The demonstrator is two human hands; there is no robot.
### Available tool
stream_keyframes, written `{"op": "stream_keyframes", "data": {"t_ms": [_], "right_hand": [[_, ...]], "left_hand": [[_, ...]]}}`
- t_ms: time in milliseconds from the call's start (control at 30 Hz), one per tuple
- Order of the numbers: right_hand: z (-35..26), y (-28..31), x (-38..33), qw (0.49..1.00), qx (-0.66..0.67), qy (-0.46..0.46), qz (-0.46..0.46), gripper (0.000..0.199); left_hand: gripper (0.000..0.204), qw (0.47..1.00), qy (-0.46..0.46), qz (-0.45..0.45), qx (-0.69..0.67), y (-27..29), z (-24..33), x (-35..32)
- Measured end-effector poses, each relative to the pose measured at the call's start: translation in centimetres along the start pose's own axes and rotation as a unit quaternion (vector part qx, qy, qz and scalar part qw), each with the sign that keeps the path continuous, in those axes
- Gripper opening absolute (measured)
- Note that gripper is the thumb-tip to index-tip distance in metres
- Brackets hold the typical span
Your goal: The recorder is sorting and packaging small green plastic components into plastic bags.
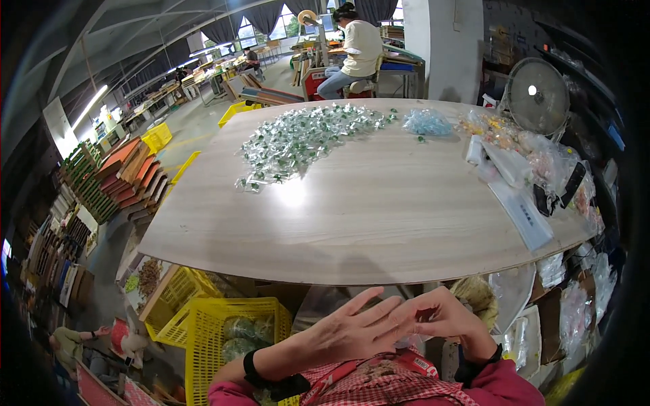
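Observation:
My left hand is in front of my body, below the near edge of the table, with its fingers stretched out. Close against it is my right hand, its fingers bent and the thumb curled in toward them. The two hands overlap, so whatever the right fingers may pinch is hidden. On the table beyond them lies a wide spread of small clear-wrapped pieces with green in them. A smaller pile of light blue wrapped pieces sits to its right.
Clear plastic bags and a flat plastic packet cover the table's right side, near a round fan. Yellow crates stand below the left front edge. A seated person works beyond the table.

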State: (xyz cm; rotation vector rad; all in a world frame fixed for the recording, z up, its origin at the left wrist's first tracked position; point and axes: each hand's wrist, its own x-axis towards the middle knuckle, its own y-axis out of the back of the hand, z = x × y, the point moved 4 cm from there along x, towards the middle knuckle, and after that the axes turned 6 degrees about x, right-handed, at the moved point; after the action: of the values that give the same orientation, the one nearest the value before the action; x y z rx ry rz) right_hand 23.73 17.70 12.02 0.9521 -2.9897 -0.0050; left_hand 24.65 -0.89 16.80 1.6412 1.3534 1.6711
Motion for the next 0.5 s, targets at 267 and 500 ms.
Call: {"op": "stream_keyframes", "data": {"t_ms": [267, 500], "right_hand": [[2.4, 1.7, -1.0, 0.990, 0.128, -0.052, -0.005, 0.006], [3.5, 4.4, -1.7, 0.988, 0.095, -0.048, 0.113, 0.006]], "left_hand": [[0.030, 0.995, -0.093, 0.014, 0.031, -2.6, 2.0, 0.3], [0.012, 0.987, -0.132, -0.025, -0.082, -4.8, 3.6, 1.3]]}}
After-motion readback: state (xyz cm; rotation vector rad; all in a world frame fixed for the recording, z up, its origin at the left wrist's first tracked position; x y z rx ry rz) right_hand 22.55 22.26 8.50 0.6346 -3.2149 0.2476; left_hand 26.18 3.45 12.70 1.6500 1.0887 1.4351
